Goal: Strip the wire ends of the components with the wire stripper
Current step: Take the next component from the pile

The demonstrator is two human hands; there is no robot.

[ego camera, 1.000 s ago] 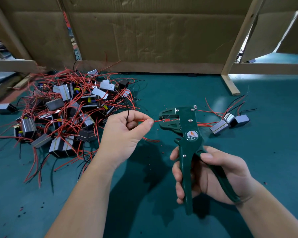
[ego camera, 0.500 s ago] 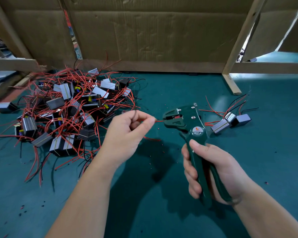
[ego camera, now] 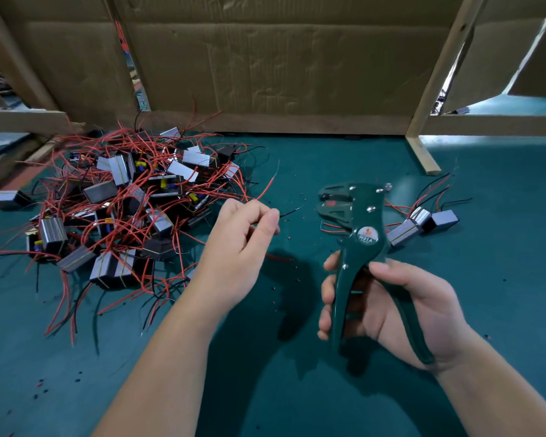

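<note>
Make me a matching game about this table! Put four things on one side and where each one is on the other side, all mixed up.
Things
1. wire stripper
2. red wire
3. big pile of components
4. small group of components

Places
A. on the mat, left of the left hand
B. held in the right hand
C. on the mat, just right of the stripper's head
D. pinched in the left hand

Pairs: 1-B, 2-D, 3-A, 4-C
</note>
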